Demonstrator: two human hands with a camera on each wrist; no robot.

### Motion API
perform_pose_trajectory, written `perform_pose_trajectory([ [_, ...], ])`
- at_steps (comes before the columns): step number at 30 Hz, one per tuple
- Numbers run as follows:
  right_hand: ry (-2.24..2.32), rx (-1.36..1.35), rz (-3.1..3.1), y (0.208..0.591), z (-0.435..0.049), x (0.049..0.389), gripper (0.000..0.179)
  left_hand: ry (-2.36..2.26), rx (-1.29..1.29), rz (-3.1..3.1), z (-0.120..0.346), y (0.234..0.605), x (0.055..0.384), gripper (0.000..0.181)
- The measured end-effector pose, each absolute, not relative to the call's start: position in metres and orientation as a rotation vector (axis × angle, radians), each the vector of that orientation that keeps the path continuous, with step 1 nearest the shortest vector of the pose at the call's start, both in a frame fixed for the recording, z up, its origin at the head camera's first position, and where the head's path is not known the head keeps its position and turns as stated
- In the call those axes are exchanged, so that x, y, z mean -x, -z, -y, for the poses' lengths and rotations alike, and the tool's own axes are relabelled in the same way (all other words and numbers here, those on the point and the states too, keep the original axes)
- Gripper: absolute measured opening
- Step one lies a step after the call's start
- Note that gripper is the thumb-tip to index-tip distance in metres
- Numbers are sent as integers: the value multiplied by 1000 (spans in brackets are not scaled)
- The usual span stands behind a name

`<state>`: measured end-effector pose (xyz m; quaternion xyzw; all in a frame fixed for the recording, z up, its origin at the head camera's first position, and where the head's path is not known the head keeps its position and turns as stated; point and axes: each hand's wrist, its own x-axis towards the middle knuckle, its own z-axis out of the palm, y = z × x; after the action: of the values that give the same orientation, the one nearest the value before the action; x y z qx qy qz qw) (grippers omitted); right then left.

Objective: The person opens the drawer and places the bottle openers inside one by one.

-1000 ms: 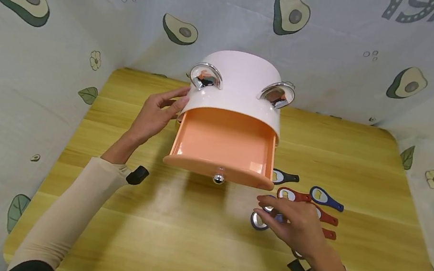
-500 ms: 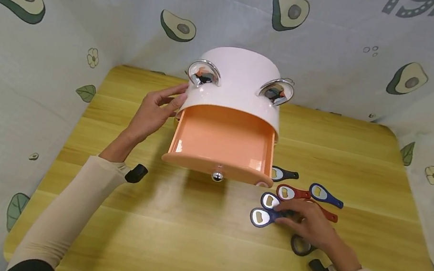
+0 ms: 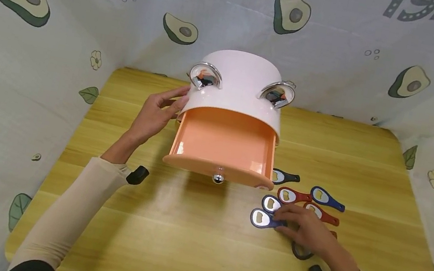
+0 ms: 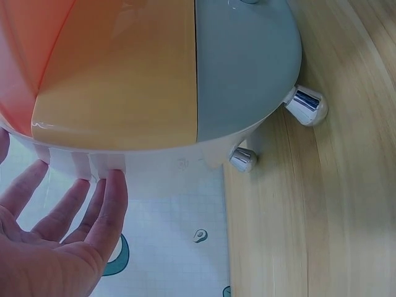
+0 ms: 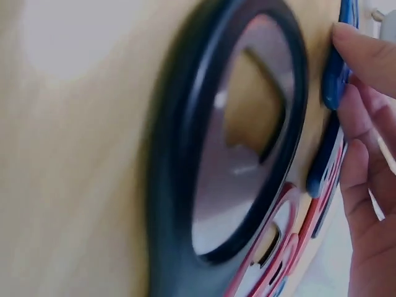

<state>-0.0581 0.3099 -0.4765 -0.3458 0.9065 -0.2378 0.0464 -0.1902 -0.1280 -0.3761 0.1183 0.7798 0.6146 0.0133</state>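
Observation:
A white rounded drawer box [image 3: 240, 76] stands at the table's back, its orange drawer [image 3: 224, 141] pulled out. Along the box's left side rests my left hand [image 3: 152, 117]; in the left wrist view its extended fingertips [image 4: 114, 185] touch the white wall. Right of the drawer, my right hand [image 3: 305, 228] pinches the handle of a blue bottle opener [image 3: 261, 218] between thumb and fingers, the opener lying on the table. Just behind it is a second blue bottle opener [image 3: 271, 204]. The right wrist view shows the pinched blue handle [image 5: 336, 77] and a dark bottle opener [image 5: 247, 136] close by.
More bottle openers lie around the right hand: a black one [image 3: 285, 177], a red one [image 3: 293, 196], another red one [image 3: 322, 214] and a blue one [image 3: 328, 198]. Two shiny loop ornaments [image 3: 206, 77] stick out of the box. A patterned cloth [image 3: 239, 8] hangs behind the wooden table [image 3: 180, 245].
My right hand has moved down and right from above the openers onto a blue bottle opener's handle, which it now pinches. The left hand stays at the box's side.

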Motion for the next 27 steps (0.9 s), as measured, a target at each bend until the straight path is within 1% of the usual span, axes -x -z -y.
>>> perform_pose_trajectory([
  [11, 788, 988, -2713, 478, -308, 55, 25, -1903, -339, -2427, 128, 375, 191, 42],
  [17, 818, 961, -2785, 477, -311, 53, 26, -1905, -332, -2430, 129, 376, 190, 42],
  [21, 873, 963, -2823, 467, -315, 53, 27, -1913, -339, -2431, 129, 376, 190, 43],
  [27, 1063, 951, -2831, 443, -323, 56, 37, -1903, -347, -2435, 129, 375, 190, 44],
])
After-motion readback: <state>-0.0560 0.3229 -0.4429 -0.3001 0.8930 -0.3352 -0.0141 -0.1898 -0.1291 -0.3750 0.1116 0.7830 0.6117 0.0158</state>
